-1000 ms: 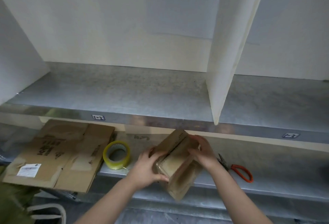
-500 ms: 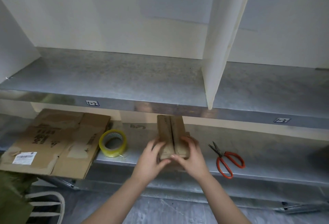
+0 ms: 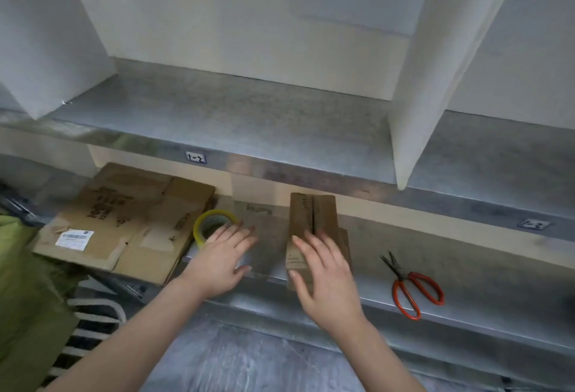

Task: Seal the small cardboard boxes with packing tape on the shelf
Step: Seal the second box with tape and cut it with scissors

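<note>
Currently one box (image 3: 312, 223) on shelf (image 3: 485, 270), right hand (image 3: 323, 273) flat on it, fingers straight, left hand (image 3: 221, 254) spread wide over one tape roll (image 3: 202, 225), one scissors (image 3: 410, 285) right.

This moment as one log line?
left hand at yellow tape roll; right hand flat on small brown cardboard box; red-handled scissors untouched

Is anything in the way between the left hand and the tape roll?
Nothing visible: fingers of the left hand overlap the tape roll at its right edge. The small box sits aside, under the right hand.
</note>
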### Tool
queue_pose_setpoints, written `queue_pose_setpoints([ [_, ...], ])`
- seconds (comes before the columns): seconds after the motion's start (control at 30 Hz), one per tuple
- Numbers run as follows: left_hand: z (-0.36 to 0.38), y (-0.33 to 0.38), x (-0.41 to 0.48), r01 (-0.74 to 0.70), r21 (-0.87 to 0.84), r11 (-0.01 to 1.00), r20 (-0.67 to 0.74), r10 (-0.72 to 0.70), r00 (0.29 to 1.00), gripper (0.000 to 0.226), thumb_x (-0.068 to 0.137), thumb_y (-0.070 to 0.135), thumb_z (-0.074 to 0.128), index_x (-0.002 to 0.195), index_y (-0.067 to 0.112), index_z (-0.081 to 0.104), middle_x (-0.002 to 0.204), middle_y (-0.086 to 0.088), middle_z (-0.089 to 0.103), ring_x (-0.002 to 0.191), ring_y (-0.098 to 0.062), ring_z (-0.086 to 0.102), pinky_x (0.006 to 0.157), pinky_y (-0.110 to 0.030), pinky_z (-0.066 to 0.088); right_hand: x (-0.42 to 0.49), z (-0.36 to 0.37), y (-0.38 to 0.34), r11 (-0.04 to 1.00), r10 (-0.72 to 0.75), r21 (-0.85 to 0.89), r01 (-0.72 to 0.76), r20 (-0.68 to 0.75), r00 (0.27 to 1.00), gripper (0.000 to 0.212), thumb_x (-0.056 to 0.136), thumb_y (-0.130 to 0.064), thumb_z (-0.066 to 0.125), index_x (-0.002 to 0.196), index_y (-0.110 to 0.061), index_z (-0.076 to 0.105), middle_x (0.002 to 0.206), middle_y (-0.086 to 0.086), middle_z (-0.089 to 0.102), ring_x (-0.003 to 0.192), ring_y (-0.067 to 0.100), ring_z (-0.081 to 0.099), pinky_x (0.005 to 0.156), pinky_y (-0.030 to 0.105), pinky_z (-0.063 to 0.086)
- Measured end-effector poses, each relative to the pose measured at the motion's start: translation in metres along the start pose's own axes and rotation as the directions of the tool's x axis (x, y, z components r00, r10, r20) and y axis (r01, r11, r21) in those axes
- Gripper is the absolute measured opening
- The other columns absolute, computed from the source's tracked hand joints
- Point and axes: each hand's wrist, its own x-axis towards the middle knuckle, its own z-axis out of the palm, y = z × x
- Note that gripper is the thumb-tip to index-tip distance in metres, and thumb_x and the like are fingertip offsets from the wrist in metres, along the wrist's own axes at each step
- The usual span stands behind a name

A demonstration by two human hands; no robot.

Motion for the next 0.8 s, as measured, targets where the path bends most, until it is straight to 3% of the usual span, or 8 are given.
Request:
queue_pose_setpoints([
  [0.1,0.006,-0.041,-0.022,0.045,0.016,0.999,0.041,-0.046,0.998,0.064,0.097,0.051,0.039,0.153,0.029,0.019,0.16,0.008,0.017,0.149,-0.014,0.007,0.12,-0.034,-0.003,0.011,0.032,-0.051,0.995,-0.086,0.047,0.084,0.033,0.996,0.053,0.096,-0.046,0.042,0.148,-0.033,0.035,0.154,-0.007,0.036,0.147,0.015,0.02,0.116,0.036,0.022],
  [0.2,0.014,-0.079,-0.034,0.078,0.002,0.997,0.061,-0.078,0.995,0.065,0.096,0.049,0.044,0.153,0.028,0.02,0.16,0.006,0.019,0.148,-0.016,0.013,0.12,-0.034,-0.002,0.031,0.074,-0.08,0.996,-0.058,0.068,0.053,0.084,0.995,0.052,0.097,-0.041,0.044,0.148,-0.032,0.035,0.155,-0.005,0.034,0.148,0.016,0.019,0.119,0.035,0.021],
  [0.37,0.037,-0.128,-0.032,0.023,-0.008,1.0,0.109,-0.022,0.994,0.065,0.096,0.046,0.043,0.153,0.027,0.02,0.159,0.004,0.022,0.148,-0.018,0.012,0.12,-0.035,-0.002,0.055,0.142,-0.083,0.981,0.194,-0.049,-0.188,0.293,0.936,0.056,0.099,-0.039,0.042,0.152,-0.031,0.026,0.159,-0.002,0.025,0.148,0.019,0.017,0.12,0.034,0.016],
  [0.53,0.055,-0.157,-0.013,-0.087,-0.042,0.995,0.106,0.091,0.99,0.064,0.095,0.048,0.044,0.152,0.026,0.024,0.158,0.001,0.026,0.147,-0.021,0.016,0.12,-0.038,0.001,0.07,0.177,-0.074,0.929,0.37,-0.126,-0.349,0.375,0.85,0.054,0.1,-0.04,0.039,0.151,-0.028,0.025,0.16,-0.002,0.021,0.149,0.019,0.012,0.12,0.036,0.019],
  [0.67,0.056,-0.164,0.005,-0.2,-0.076,0.977,0.086,0.206,0.975,0.056,0.091,0.043,0.054,0.143,0.025,0.043,0.152,-0.003,0.038,0.144,-0.025,0.025,0.12,-0.043,0.012,0.078,0.185,-0.073,0.896,0.443,-0.156,-0.417,0.393,0.806,0.053,0.1,-0.044,0.04,0.149,-0.027,0.031,0.157,-0.002,0.026,0.147,0.018,0.016,0.117,0.037,0.024],
  [0.8,0.056,-0.159,0.019,-0.335,-0.055,0.941,0.018,0.336,0.942,0.033,0.081,0.027,0.07,0.112,0.02,0.068,0.119,-0.005,0.065,0.121,-0.029,0.056,0.11,-0.045,0.036,0.087,0.189,-0.074,0.878,0.479,-0.172,-0.447,0.346,0.807,0.039,0.095,-0.046,0.048,0.131,-0.032,0.05,0.141,-0.005,0.044,0.134,0.019,0.033,0.105,0.035,0.029],
])
